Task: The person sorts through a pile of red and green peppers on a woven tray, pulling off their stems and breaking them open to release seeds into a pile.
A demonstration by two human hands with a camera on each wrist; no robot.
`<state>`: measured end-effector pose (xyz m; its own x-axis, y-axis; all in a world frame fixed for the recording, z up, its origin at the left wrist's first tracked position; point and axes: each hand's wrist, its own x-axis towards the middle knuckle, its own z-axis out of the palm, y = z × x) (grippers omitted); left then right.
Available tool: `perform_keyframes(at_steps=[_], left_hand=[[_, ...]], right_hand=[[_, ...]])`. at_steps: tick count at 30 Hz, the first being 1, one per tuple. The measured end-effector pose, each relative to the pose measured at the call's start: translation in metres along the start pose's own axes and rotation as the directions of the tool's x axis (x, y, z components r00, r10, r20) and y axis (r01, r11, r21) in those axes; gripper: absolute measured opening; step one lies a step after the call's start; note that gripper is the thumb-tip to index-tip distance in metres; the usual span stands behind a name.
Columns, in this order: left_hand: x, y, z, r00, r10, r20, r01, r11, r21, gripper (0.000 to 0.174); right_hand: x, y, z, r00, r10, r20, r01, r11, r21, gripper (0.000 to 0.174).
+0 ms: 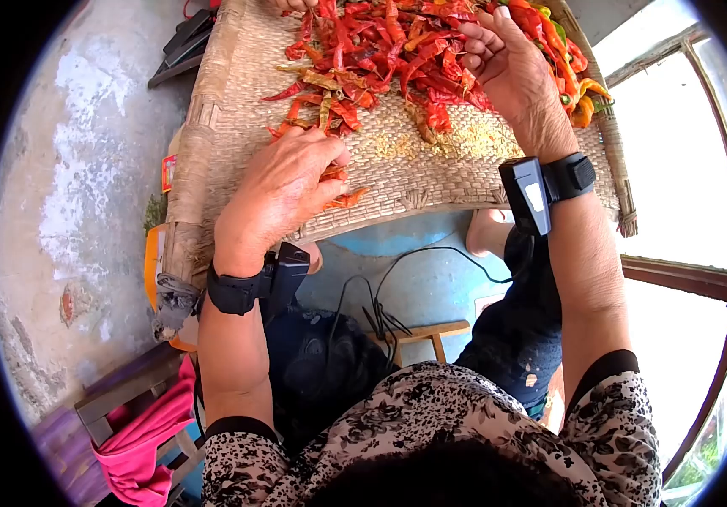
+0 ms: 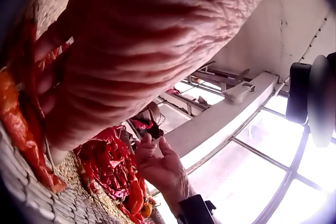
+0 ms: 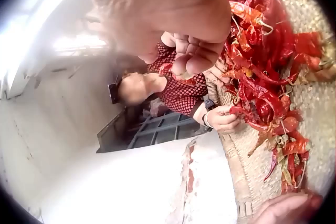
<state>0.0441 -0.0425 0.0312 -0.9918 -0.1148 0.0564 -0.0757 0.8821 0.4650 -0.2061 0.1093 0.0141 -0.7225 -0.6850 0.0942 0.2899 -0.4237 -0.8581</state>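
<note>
Dried red chillies [image 1: 397, 51] lie heaped on a woven mat [image 1: 245, 101]. My left hand [image 1: 275, 194] is low over the mat at the near left edge of the heap. Orange-red chillies [image 1: 348, 199] show between and below its thumb and forefinger, and in the left wrist view a chilli [image 2: 18, 124] lies right beside the fingers. Over the right side of the heap, my right hand [image 1: 516, 76] is raised with palm turned up. Its fingers are loosely bent and apart from the thumb in the left wrist view [image 2: 163, 169].
Pale seeds [image 1: 482, 139] are scattered in front of the heap. Fresher red and orange peppers [image 1: 583, 101] lie at the mat's right edge. Another person's hand [image 3: 223, 119] touches the heap from across. A wall stands left, a window [image 1: 668, 152] right, and cables [image 1: 376, 317] hang below.
</note>
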Motion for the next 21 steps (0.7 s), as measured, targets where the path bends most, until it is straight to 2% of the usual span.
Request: perform_keyframes(at_steps=[1, 3, 4, 5, 6, 7, 8, 9, 11, 12, 14, 18, 21], left_hand=[[-0.002, -0.002, 0.003, 0.998, 0.062, 0.015, -0.064, 0.989, 0.134, 0.015], [-0.004, -0.006, 0.005, 0.995, 0.099, -0.011, -0.097, 0.988, 0.119, 0.011], [-0.002, -0.006, 0.005, 0.997, 0.08, -0.015, -0.078, 0.991, 0.107, 0.011], [-0.001, -0.006, 0.004, 0.998, 0.062, -0.019, -0.06, 0.994, 0.095, 0.01], [0.0, -0.007, 0.004, 0.998, 0.062, -0.017, -0.06, 0.994, 0.096, 0.01], [-0.001, -0.01, 0.005, 0.998, 0.058, -0.023, -0.056, 0.994, 0.097, 0.012], [-0.002, -0.012, 0.005, 0.998, 0.054, -0.029, -0.051, 0.994, 0.098, 0.013], [-0.003, -0.012, 0.004, 0.998, 0.052, -0.026, -0.05, 0.994, 0.097, 0.013], [-0.003, -0.009, -0.002, 0.999, 0.006, 0.034, -0.01, 0.994, 0.105, 0.014], [-0.003, -0.01, -0.001, 0.999, 0.009, 0.036, -0.012, 0.995, 0.104, 0.014], [-0.003, -0.013, 0.003, 0.998, 0.057, 0.009, -0.058, 0.978, 0.2, 0.01], [-0.003, -0.011, 0.009, 1.0, 0.016, -0.003, -0.015, 0.979, 0.203, 0.018], [-0.005, -0.01, 0.007, 0.994, 0.085, -0.072, -0.069, 0.979, 0.194, 0.017]], right_hand=[[0.001, 0.0, -0.004, 0.997, 0.024, -0.079, -0.023, 1.0, 0.011, 0.027], [-0.01, 0.013, 0.005, 0.98, 0.069, -0.187, -0.112, 0.966, -0.233, 0.03], [-0.017, 0.017, 0.016, 0.995, 0.094, -0.019, -0.093, 0.904, -0.416, 0.034], [-0.024, 0.02, 0.028, 0.977, 0.171, 0.126, -0.062, 0.795, -0.604, 0.034], [-0.033, 0.021, 0.041, 0.917, 0.28, 0.285, 0.014, 0.69, -0.723, 0.033], [-0.039, 0.031, 0.051, 0.82, 0.249, 0.515, 0.252, 0.651, -0.716, 0.034], [-0.051, 0.035, 0.056, 0.747, 0.318, 0.583, 0.28, 0.646, -0.71, 0.036], [-0.062, 0.035, 0.064, 0.713, 0.408, 0.57, 0.254, 0.607, -0.752, 0.034], [-0.072, 0.052, 0.063, 0.66, 0.313, 0.683, 0.464, 0.546, -0.698, 0.03], [-0.074, 0.053, 0.064, 0.662, 0.313, 0.681, 0.462, 0.545, -0.699, 0.03], [-0.076, 0.055, 0.066, 0.637, 0.275, 0.72, 0.586, 0.434, -0.684, 0.021], [-0.074, 0.059, 0.062, 0.651, 0.265, 0.711, 0.605, 0.384, -0.698, 0.015], [-0.066, 0.05, 0.053, 0.647, 0.239, 0.724, 0.65, 0.324, -0.688, 0.012]])
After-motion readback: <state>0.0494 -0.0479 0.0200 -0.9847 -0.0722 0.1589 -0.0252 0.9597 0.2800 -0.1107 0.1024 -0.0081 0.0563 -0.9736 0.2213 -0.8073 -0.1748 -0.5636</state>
